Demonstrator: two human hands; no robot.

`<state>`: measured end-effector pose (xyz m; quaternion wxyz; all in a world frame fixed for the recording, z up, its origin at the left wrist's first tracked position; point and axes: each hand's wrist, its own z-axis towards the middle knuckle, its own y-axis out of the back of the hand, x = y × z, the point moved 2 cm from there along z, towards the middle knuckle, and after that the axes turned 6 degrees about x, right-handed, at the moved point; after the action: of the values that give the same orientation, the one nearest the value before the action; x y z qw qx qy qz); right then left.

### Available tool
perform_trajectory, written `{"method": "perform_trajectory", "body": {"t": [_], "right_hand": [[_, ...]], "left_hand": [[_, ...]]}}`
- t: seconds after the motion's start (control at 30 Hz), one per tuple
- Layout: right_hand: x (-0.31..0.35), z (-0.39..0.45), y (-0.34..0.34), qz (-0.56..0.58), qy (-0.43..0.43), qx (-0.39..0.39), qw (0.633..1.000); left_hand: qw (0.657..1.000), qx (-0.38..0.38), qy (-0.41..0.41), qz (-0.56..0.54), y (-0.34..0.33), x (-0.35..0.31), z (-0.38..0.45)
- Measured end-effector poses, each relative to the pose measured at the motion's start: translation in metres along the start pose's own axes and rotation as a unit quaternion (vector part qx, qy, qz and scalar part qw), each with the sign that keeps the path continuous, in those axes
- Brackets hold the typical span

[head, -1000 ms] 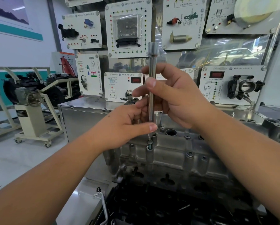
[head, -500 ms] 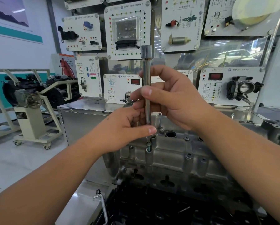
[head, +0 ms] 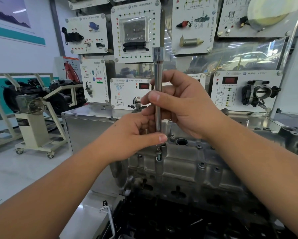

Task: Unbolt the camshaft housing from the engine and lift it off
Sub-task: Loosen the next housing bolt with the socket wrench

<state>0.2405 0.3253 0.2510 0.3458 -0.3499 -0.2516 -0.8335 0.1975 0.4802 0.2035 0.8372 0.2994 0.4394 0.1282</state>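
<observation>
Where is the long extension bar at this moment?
The extension bar stands upright at the centre of the head view, held by the right hand above the left hand, over a bolt on the camshaft housing.

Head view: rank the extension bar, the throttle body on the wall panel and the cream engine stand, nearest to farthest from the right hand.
1. extension bar, gripped in the right hand.
2. throttle body, on the wall panel to the right.
3. engine stand, far left on the floor.

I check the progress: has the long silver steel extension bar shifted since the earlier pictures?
No. The long silver steel extension bar stays upright over the same small bolt at the grey cast-metal housing's left edge.
</observation>
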Motion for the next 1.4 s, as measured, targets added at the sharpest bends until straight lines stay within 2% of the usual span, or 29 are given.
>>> {"method": "perform_trajectory", "body": {"t": [0.07, 0.2, 0.3, 0.53, 0.67, 0.8, 1.03, 1.23, 1.4], "right_hand": [[0.0005, 0.0002, 0.0011, -0.002, 0.002, -0.009, 1.000], [0.0028, -0.0003, 0.0032, 0.018, -0.027, 0.023, 0.999], [0.0035, -0.0007, 0.0029, 0.031, -0.037, 0.034, 0.998], [0.0020, -0.0006, 0.0023, 0.010, -0.018, -0.005, 1.000], [0.0023, 0.0001, 0.0012, 0.017, -0.036, 0.018, 0.999], [0.0015, 0.0004, 0.0014, 0.027, -0.043, 0.032, 0.998], [-0.0049, 0.0021, 0.0046, -0.043, -0.012, -0.047, 0.998], [0.0021, -0.0002, 0.0024, 0.026, -0.038, 0.022, 0.999], [0.0015, 0.0003, -0.0007, 0.024, 0.001, -0.009, 1.000]], "left_hand": [[1.000, -0.005, -0.006, 0.007, -0.0004, -0.0016, -0.0009], [0.999, 0.005, 0.010, -0.038, 0.0021, -0.0020, -0.0027], [1.000, -0.001, 0.025, -0.007, 0.0033, -0.0010, -0.0011], [1.000, -0.003, -0.007, 0.021, -0.0006, -0.0016, -0.0009], [0.999, 0.003, 0.013, -0.041, 0.0011, -0.0020, -0.0025], [0.999, 0.006, 0.004, -0.034, 0.0007, -0.0016, 0.0005], [0.999, -0.010, 0.024, -0.028, 0.0006, 0.0002, -0.0010], [1.000, 0.015, 0.003, -0.013, 0.0013, -0.0044, -0.0012], [1.000, -0.005, 0.015, -0.010, -0.0006, -0.0003, -0.0003]]}}
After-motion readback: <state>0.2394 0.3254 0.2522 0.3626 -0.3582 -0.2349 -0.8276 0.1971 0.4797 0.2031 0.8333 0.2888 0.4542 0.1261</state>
